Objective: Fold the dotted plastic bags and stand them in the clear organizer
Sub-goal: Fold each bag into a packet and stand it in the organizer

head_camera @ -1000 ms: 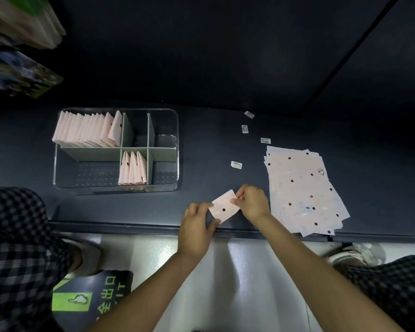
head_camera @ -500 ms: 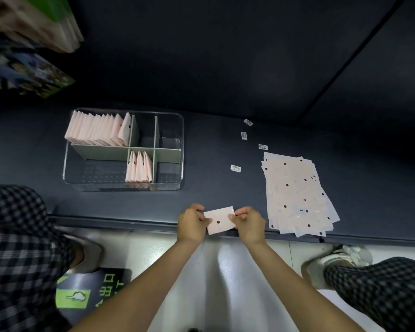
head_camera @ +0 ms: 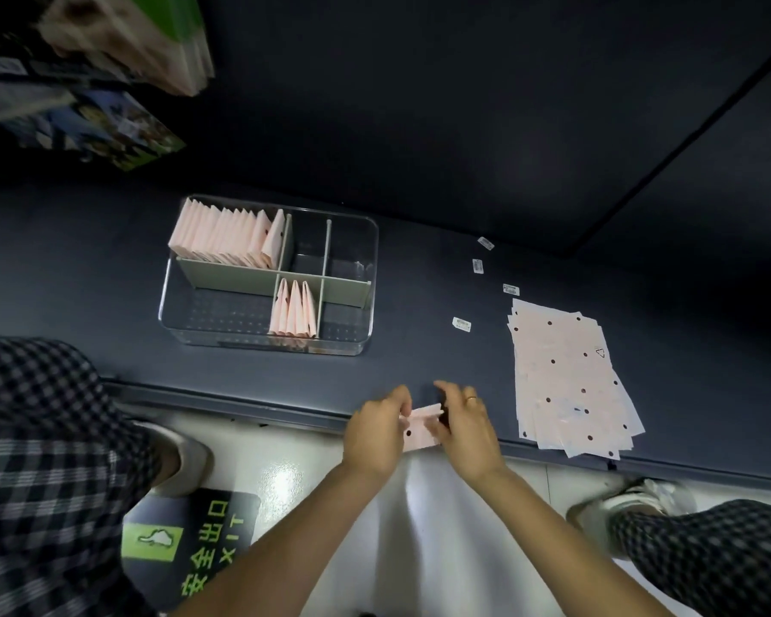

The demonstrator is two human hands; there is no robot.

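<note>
At the counter's front edge, left hand point(head_camera: 377, 434) and right hand point(head_camera: 466, 427) both pinch the small pink dotted plastic bag point(head_camera: 419, 431); they should crease it flat and square.

Pale pink bags point(head_camera: 566, 376) with dark dots, grey-green dividers point(head_camera: 228, 276), black-and-white checked trousers point(head_camera: 41, 460).

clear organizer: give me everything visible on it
The clear organizer is a rounded-corner rectangular tray of see-through plastic resting flat on the dark counter, with grey-green dividers splitting it into compartments. A long row of folded pink bags stands in the back-left compartment; a few more stand in a narrow front slot. The other sections look empty. Neither hand touches it.
</note>
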